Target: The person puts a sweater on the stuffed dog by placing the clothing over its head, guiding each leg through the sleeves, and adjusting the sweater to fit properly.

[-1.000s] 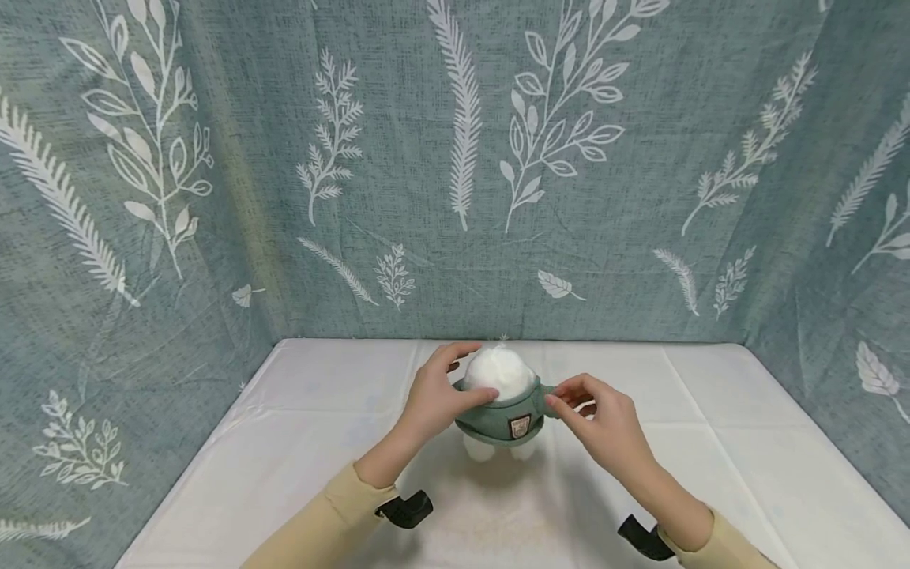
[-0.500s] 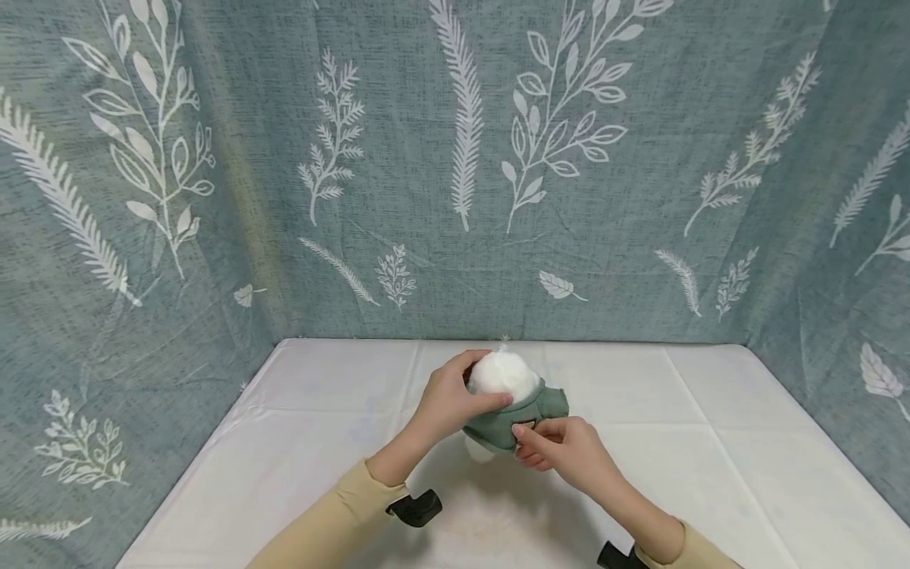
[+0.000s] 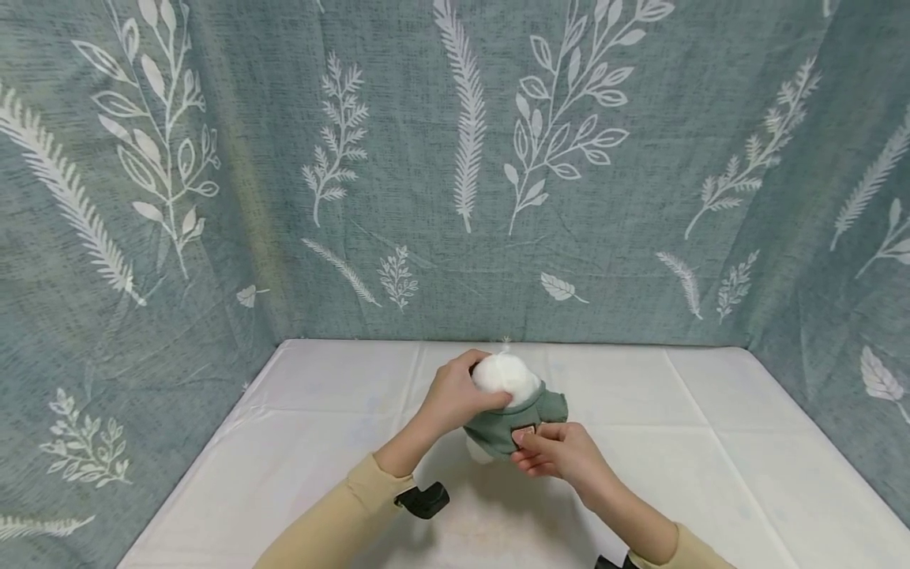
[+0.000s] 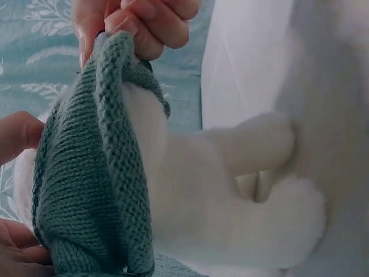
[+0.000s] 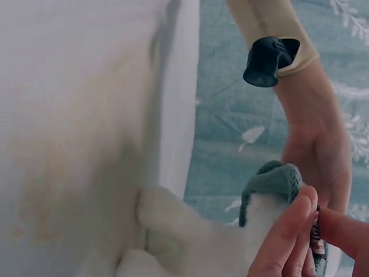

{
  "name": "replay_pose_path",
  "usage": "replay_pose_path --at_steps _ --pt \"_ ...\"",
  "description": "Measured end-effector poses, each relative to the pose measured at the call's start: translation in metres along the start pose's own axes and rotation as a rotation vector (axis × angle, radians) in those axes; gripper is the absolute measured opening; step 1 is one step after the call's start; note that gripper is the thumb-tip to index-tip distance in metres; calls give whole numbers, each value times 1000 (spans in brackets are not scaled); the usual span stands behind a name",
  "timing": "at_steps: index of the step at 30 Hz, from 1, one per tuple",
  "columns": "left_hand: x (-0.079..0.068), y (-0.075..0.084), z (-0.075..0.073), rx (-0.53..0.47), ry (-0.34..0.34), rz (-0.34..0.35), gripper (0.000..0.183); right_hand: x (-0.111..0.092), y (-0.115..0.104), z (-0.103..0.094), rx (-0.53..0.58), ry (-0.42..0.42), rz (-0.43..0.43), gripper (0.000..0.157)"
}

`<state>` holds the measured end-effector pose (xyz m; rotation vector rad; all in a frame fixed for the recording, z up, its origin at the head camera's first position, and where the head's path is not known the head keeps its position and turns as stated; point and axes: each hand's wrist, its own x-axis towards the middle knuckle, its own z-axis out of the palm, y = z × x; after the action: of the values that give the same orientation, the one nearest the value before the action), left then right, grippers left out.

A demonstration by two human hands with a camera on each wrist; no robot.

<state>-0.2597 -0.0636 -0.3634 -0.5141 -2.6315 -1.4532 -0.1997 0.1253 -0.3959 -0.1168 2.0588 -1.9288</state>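
Observation:
A white plush toy (image 3: 506,378) in a green knitted sweater (image 3: 490,433) stands on the table, leaning a little. My left hand (image 3: 458,395) holds it around the upper body, thumb in front and fingers behind. At the front hem, beside a small dark-edged label (image 3: 524,431), my right hand (image 3: 562,457) pinches the sweater. In the left wrist view the knit (image 4: 86,167) is pulled away from the white belly, and both plush legs (image 4: 262,144) touch the cloth. The right wrist view shows thumb and fingers at the label (image 5: 315,234). The toy's face is hidden.
White cloth (image 3: 341,442) covers the table. A blue-green curtain with white leaf prints (image 3: 426,158) hangs along the back and both sides. Dark straps, one at the left wrist (image 3: 423,500), stick out from beige sleeves (image 3: 341,514).
My right hand has left the sweater's right sleeve and moved down and left to pinch the front hem. The toy has tilted and shifted slightly right, still held by my left hand.

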Motion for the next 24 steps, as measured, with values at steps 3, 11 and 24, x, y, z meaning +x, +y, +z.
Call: replay_pose_path --at_steps 3,11,24 --pt "2 1 1 9 -4 -8 56 -1 0 1 -16 6 -13 28" --pt "7 2 1 23 -15 -50 52 -5 2 3 -61 4 -48 23" --pt "12 3 1 6 -32 -94 49 -12 8 5 -91 -26 -73 25"
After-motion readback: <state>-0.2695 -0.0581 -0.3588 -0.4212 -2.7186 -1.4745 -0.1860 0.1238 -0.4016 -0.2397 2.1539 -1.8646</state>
